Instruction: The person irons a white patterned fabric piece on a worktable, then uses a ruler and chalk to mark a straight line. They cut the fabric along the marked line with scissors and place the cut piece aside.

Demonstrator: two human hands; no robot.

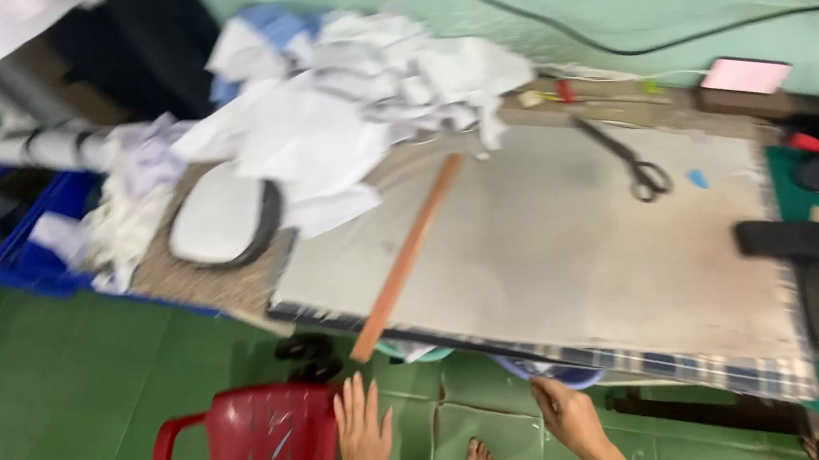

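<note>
Below the table's edge, both hands, left hand (pixel 362 436) and right hand (pixel 568 412), hang empty, fingers released, beside a red plastic chair (pixel 268 441).

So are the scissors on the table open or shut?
Cannot tell for sure: the scissors lie flat, blades look together, but the frame is blurred.

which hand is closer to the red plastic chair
Left. The left hand sits open right at the red plastic chair, by its right edge, seemingly touching it. The right hand is farther off to the right, below the table edge.
</note>
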